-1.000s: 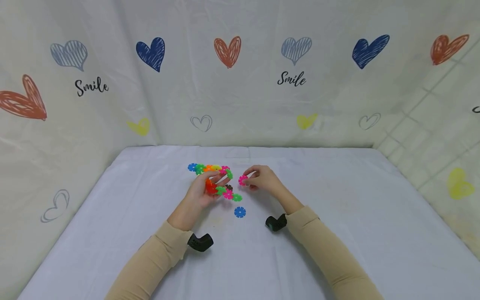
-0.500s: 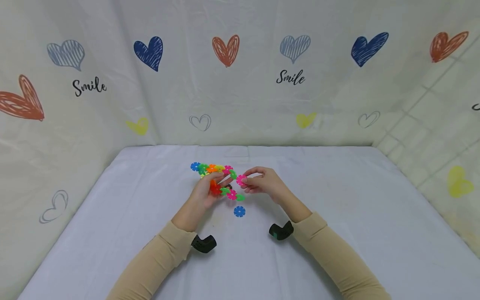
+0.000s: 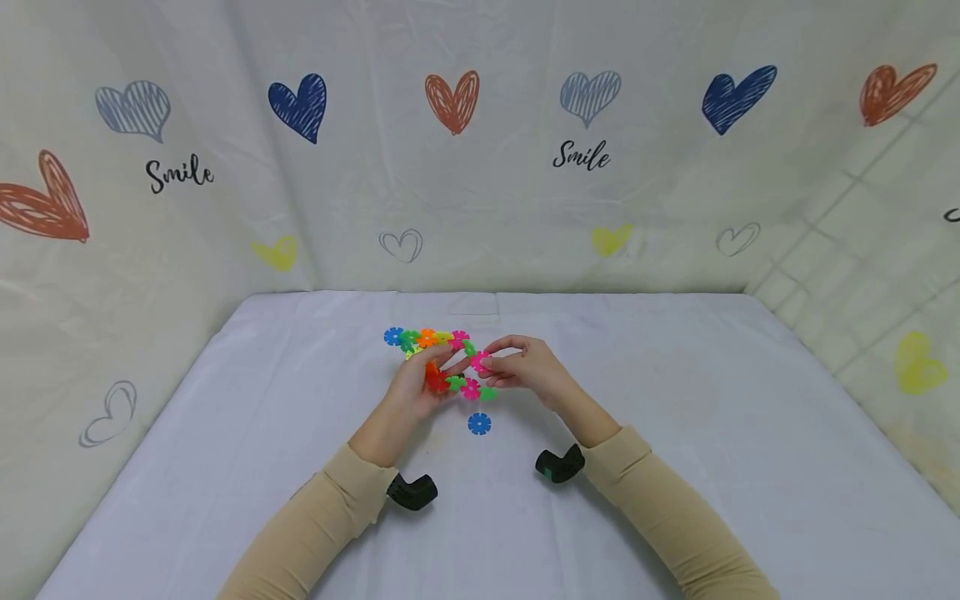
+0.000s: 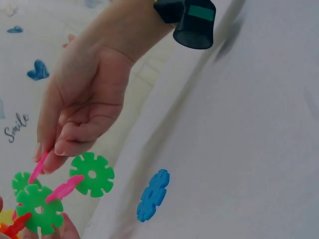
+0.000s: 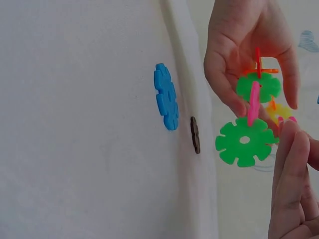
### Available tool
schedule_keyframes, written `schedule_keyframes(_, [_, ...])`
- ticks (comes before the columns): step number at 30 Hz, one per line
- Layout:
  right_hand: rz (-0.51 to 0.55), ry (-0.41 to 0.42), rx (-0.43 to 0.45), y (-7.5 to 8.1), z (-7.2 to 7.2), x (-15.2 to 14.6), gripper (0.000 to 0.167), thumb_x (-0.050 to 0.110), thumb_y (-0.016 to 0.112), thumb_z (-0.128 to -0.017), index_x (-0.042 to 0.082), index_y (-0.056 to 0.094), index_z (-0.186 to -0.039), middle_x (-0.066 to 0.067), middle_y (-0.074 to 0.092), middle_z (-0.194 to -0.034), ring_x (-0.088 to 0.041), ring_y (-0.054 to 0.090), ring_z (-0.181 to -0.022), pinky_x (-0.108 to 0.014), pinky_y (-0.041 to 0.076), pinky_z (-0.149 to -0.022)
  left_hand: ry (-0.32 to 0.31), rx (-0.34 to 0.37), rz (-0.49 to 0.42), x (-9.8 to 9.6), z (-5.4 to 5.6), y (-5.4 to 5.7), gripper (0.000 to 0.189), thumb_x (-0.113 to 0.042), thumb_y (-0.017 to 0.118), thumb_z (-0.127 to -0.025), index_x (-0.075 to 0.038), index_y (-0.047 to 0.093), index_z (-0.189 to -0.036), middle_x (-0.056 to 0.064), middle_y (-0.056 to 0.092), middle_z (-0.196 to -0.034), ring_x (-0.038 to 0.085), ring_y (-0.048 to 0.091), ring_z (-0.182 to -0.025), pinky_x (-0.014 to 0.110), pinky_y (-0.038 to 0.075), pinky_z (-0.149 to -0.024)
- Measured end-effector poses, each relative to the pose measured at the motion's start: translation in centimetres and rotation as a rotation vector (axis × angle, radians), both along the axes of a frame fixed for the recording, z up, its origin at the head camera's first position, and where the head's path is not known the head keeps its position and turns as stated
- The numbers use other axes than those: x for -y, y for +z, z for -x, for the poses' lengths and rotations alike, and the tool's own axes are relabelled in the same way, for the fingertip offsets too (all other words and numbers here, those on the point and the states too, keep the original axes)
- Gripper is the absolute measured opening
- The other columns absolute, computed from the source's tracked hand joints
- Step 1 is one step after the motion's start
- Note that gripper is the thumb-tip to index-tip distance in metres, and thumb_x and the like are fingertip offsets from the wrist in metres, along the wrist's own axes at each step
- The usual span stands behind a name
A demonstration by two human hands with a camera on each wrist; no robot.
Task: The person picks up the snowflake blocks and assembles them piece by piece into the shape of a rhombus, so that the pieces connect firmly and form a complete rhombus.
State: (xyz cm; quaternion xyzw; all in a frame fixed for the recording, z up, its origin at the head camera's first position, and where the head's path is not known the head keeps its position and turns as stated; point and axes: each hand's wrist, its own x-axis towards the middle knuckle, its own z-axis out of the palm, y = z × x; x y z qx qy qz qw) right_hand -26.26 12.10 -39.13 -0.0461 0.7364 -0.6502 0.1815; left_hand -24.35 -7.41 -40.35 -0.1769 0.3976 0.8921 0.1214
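My left hand (image 3: 408, 390) grips a linked chain of colourful snowflake discs, with a blue disc (image 3: 393, 336) at one end and an orange disc (image 3: 427, 337) among the rest. The other branch of the chain, by the palm, ends in a green disc (image 5: 245, 141). Between thumb and fingers, my right hand (image 3: 531, 367) pinches a pink snowflake disc (image 3: 478, 361). That pink disc meets a green disc (image 3: 470, 347) on the upper branch; fingers partly hide the joint, so whether they interlock is unclear.
One loose blue disc (image 3: 480, 423) lies on the white tablecloth (image 3: 480, 533) in front of the hands. A dark brown disc (image 5: 195, 135) lies beyond it in the right wrist view. Black wrist cameras (image 3: 559, 464) jut inward from both cuffs.
My right hand has brought the pink disc left to the chain's green disc. My left hand, with the chain, has shifted slightly right. The loose blue disc stays put.
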Motion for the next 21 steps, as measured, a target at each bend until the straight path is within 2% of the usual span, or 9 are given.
schedule_keyframes(5, [-0.001, 0.005, -0.028, 0.1, -0.1, 0.2, 0.030, 0.010, 0.070, -0.098, -0.005, 0.061, -0.123, -0.010, 0.074, -0.082, -0.014, 0.072, -0.067, -0.024, 0.059, -0.070, 0.001, -0.012, -0.016, -0.2, -0.2, 0.2, 0.055, -0.021, 0.063, -0.102, -0.013, 0.042, -0.152, 0.009, 0.050, -0.150, 0.031, 0.056, -0.132, 0.057, 0.033, -0.115])
schedule_keyframes(9, [-0.027, 0.003, -0.069, 0.2, -0.4, 0.5, 0.029, 0.011, 0.071, -0.097, -0.004, 0.062, -0.122, -0.008, 0.074, -0.081, -0.013, 0.068, -0.064, -0.023, 0.058, -0.069, 0.032, -0.009, 0.016, -0.4, -0.3, 0.2, 0.049, -0.020, 0.068, -0.100, -0.011, 0.052, -0.145, 0.009, 0.053, -0.146, 0.032, 0.057, -0.129, 0.054, 0.040, -0.111])
schedule_keyframes(14, [-0.079, -0.006, -0.136, 0.2, -0.8, 0.9, 0.029, 0.013, 0.074, -0.095, -0.002, 0.064, -0.118, -0.009, 0.074, -0.082, -0.015, 0.066, -0.062, -0.025, 0.059, -0.069, 0.089, 0.009, 0.026, -0.7, -0.3, 0.1, 0.045, -0.019, 0.070, -0.099, -0.009, 0.057, -0.140, 0.009, 0.054, -0.143, 0.033, 0.057, -0.128, 0.052, 0.042, -0.109])
schedule_keyframes(17, [-0.098, 0.000, -0.170, 0.2, -1.0, 1.3, 0.030, 0.014, 0.075, -0.095, -0.002, 0.064, -0.118, -0.010, 0.074, -0.081, -0.017, 0.067, -0.062, -0.027, 0.060, -0.070, 0.120, 0.018, 0.024, -0.9, -0.4, 0.2, 0.049, -0.021, 0.073, -0.097, -0.009, 0.055, -0.142, 0.009, 0.053, -0.143, 0.030, 0.057, -0.128, 0.051, 0.042, -0.110])
schedule_keyframes(21, [-0.124, -0.007, -0.196, 0.3, -1.2, 1.6, 0.031, 0.014, 0.074, -0.095, -0.002, 0.065, -0.120, -0.009, 0.074, -0.081, -0.017, 0.068, -0.062, -0.027, 0.059, -0.071, 0.125, 0.016, 0.038, -1.1, -0.5, 0.4, 0.055, -0.026, 0.076, -0.095, -0.012, 0.053, -0.143, 0.007, 0.053, -0.143, 0.027, 0.056, -0.128, 0.051, 0.040, -0.112])
